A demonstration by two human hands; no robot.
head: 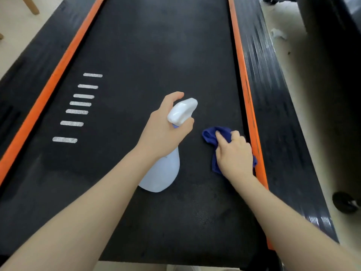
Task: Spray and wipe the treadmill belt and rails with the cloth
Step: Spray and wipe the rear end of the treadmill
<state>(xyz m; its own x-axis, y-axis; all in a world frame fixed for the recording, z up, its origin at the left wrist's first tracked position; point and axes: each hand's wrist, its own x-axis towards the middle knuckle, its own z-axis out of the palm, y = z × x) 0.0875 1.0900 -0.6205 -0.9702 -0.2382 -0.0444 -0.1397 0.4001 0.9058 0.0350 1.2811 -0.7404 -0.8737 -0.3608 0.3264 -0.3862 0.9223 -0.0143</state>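
Your left hand (166, 130) grips the spray bottle (164, 169) over the treadmill belt (156, 55) while your right hand (234, 155) bunches the blue cloth (210, 134) beside the orange rail (244, 75); overspray could leave unwiped wet patches.

The belt (148, 55) under me is matt black rubber with a fine dimpled texture; its white dashes (81, 104) look grainy. Both orange edge strips (239, 55) are smooth, slightly shiny plastic, the right one scuffed. The right side rail (273, 98) is ribbed, glossy black. My spray bottle (162, 173) is smooth, translucent pale plastic with an opaque white glossy head. The cloth (210, 134) is soft blue fabric, crumpled.
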